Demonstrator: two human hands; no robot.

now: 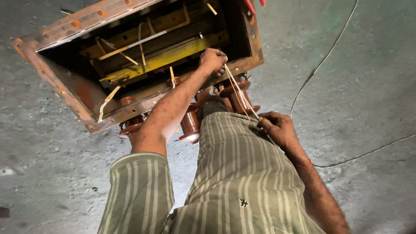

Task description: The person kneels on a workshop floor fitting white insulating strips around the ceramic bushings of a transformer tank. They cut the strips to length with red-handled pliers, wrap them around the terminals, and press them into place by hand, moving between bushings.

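- Striped green-and-cream cloth [234, 182] of the person's clothing fills the bottom of the view, nearest the camera, with both forearms reaching out from it.
- Right hand [277, 128] rests on the striped cloth, fingers curled shut and pinching the near end of a pale tape strip [240, 95].
- Left hand [213, 60] is stretched farther out, closed in a fist on the far end of the same strip, at the near rim of a rusty open metal tank [249, 65].
- Between the two hands the strip runs taut as two thin pale lines, crossing over a brown ribbed insulator [237, 97].
- More brown insulators [190, 125] stand just below the left forearm, along the outside of the tank's near wall.
- Beyond the left hand, inside the tank, lie yellow bars [173, 56] with further pale strips tied about them; what they bind is probably a winding, though the dark interior hides it.
- Right of the right hand a thin wire [323, 60] trails over the grey concrete floor [368, 86].
- A red thread [303, 165] circles the right wrist.
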